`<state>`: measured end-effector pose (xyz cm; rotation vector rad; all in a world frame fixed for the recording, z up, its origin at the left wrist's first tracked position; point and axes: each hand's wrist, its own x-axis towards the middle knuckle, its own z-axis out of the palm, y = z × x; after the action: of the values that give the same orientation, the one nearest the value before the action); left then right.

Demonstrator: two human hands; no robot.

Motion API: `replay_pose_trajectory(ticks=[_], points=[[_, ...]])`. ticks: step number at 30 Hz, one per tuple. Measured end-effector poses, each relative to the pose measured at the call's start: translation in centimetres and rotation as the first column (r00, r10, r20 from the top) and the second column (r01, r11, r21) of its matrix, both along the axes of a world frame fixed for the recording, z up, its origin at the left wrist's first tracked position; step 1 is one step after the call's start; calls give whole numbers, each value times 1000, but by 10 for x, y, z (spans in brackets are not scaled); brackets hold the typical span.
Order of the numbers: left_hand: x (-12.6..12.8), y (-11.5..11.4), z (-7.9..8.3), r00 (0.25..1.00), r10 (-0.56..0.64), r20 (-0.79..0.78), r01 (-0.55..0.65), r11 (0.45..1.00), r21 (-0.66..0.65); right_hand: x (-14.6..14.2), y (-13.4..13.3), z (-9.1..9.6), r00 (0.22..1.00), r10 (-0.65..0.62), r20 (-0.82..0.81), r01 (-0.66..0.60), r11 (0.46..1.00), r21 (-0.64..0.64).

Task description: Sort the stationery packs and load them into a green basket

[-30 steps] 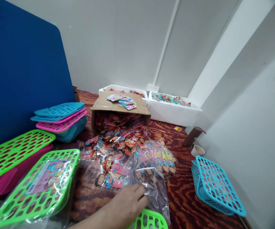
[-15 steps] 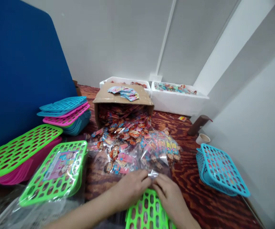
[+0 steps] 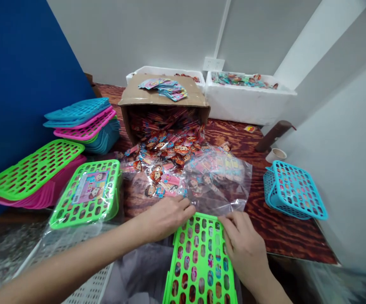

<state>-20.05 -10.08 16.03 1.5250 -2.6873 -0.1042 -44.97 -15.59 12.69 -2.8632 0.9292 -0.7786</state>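
Observation:
A bright green lidded basket (image 3: 200, 270) with oval holes lies in front of me, colourful packets showing through it. Past its far end spreads a clear plastic bag (image 3: 224, 200). My left hand (image 3: 170, 217) is closed at the basket's far left corner, fingertips pinching the bag's near edge. My right hand (image 3: 244, 238) is closed at the far right corner, thumb along the basket rim and fingers on the bag film. The fingertips are partly hidden. Beyond lie many cartoon-printed packets (image 3: 167, 183), spilling from a cardboard box (image 3: 129, 99) on its side.
Left are a bagged green basket (image 3: 88, 211), pink baskets under a green lid (image 3: 34, 169), and stacked blue baskets (image 3: 102, 137). White foam boxes (image 3: 249, 103) stand behind. To the right are a filled blue basket (image 3: 300, 192), a paper cup (image 3: 276, 155) and a brown cylinder (image 3: 273, 135).
My hands have parted from the middle to the basket's two far corners. The bag now lies spread wider beyond the basket. The camera view has tilted down, showing more of the green basket.

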Motion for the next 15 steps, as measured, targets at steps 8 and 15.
replay_pose_trajectory(ticks=[8,15], points=[[-12,42,9,998,-55,-5,55,997,59,-19,23,-3,995,84,51,-91,986,142],[-13,81,-10,898,145,-416,-100,987,129,-28,43,-12,923,-62,381,-113,900,421]])
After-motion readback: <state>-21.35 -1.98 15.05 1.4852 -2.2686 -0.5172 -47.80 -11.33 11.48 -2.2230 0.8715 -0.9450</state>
